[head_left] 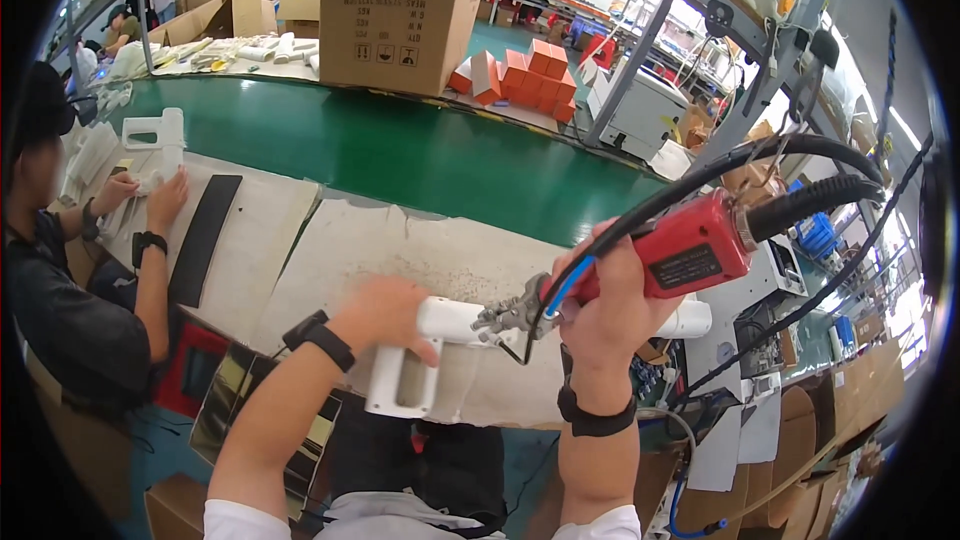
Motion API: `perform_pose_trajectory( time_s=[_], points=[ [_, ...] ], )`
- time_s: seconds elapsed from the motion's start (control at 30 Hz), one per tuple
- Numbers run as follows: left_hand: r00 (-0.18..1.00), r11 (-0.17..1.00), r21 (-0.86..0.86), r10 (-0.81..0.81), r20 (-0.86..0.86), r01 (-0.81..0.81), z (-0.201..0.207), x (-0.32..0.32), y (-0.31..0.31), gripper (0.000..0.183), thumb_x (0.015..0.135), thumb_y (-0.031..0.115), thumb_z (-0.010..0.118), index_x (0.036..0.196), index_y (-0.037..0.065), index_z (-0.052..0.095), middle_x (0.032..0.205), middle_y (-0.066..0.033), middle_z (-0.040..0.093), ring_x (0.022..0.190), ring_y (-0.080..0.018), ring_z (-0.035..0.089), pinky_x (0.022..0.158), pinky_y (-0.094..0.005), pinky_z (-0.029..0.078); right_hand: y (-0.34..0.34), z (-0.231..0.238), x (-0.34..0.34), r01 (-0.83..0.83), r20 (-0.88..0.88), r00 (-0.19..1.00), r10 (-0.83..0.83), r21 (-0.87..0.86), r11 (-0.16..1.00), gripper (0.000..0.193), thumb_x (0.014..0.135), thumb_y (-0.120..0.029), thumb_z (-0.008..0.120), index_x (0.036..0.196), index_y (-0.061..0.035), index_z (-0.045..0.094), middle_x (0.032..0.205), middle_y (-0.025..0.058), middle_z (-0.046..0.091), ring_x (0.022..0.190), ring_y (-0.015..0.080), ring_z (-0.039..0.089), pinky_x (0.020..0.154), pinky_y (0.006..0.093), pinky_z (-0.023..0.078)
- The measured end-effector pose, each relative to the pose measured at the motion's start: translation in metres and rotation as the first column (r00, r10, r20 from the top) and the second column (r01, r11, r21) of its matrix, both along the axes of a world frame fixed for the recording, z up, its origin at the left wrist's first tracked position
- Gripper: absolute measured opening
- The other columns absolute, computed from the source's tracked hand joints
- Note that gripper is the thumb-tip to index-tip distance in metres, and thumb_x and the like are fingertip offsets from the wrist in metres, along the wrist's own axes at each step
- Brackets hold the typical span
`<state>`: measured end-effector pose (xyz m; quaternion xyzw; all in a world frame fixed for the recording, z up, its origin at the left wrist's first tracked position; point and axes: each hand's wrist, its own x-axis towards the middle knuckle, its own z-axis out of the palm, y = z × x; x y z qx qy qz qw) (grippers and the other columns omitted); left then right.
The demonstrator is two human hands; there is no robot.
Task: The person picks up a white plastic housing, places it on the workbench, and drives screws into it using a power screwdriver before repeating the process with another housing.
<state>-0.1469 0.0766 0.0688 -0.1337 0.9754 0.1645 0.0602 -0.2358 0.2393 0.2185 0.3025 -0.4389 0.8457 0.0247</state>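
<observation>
My left hand [385,315], slightly blurred, grips a white plastic housing [450,320] with a tube-shaped body and a looped handle. The handle hangs over the near edge of the worktable. In my right hand [612,310] is a red powered screwdriver [695,245], with a black cable and hose at its rear and a thin blue tube along it. The driver's metal nose [515,312] is at the housing's tube, its tip and exact contact hard to make out. Past my right hand shows a white cylindrical end [688,320]; whether it belongs to this housing I cannot tell.
To the left, a co-worker [85,280] handles white parts near another white housing [170,135]. A black strip [205,240] lies between us. Behind the table runs a green conveyor belt [330,140], with a large carton [400,20] and orange boxes [535,75] beyond.
</observation>
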Motion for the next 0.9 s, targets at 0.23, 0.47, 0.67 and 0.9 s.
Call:
perform_pose_trajectory(
  time_s=[0.23,0.47,0.67,0.9],
  points=[
    [0.998,0.998,0.064,0.007,-0.058,-0.004,-0.01,-0.032,0.038,0.091,0.046,0.069,0.076,0.104,0.002,0.06,0.098,-0.0138,0.062,0.095,-0.0307,0.062,0.082,-0.0401,0.049,-0.027,-0.027,-0.032,0.077,-0.075,0.995,-0.064,0.185,0.98,0.01,0.084,-0.008,0.061,0.083,-0.0009,0.054,0.05,0.0028,0.05,0.037,0.0101,0.046,0.033,0.0227,0.034],
    [0.994,0.999,0.034,0.007,-0.108,-0.004,-0.019,-0.033,0.037,0.088,0.047,0.069,0.076,0.098,-0.001,0.06,0.097,-0.0141,0.062,0.095,-0.0306,0.061,0.083,-0.0389,0.05,-0.039,-0.049,-0.041,0.002,0.056,0.998,-0.014,0.21,0.978,0.008,0.083,-0.007,0.058,0.084,0.0001,0.054,0.051,0.0039,0.051,0.039,0.0108,0.048,0.035,0.023,0.035],
    [0.999,0.999,0.049,0.004,-0.034,-0.003,0.006,-0.03,0.043,0.089,0.048,0.07,0.075,0.099,-0.001,0.06,0.095,-0.0137,0.062,0.095,-0.0304,0.061,0.082,-0.0385,0.05,-0.053,-0.081,-0.049,0.098,-0.101,0.993,-0.069,0.321,0.942,0.009,0.083,-0.006,0.061,0.078,-0.0008,0.055,0.054,0.0027,0.054,0.041,0.0098,0.05,0.04,0.0244,0.039],
    [0.982,0.993,0.1,0.073,-0.175,-0.056,-0.028,-0.042,0.035,0.089,0.049,0.068,0.076,0.103,-0.001,0.059,0.099,-0.0149,0.062,0.096,-0.0313,0.061,0.083,-0.0402,0.05,-0.003,-0.027,-0.03,0.061,-0.067,0.996,-0.05,0.173,0.983,0.013,0.084,-0.009,0.062,0.087,-0.0012,0.052,0.054,0.0035,0.051,0.039,0.0101,0.048,0.036,0.0233,0.038]
  ],
)
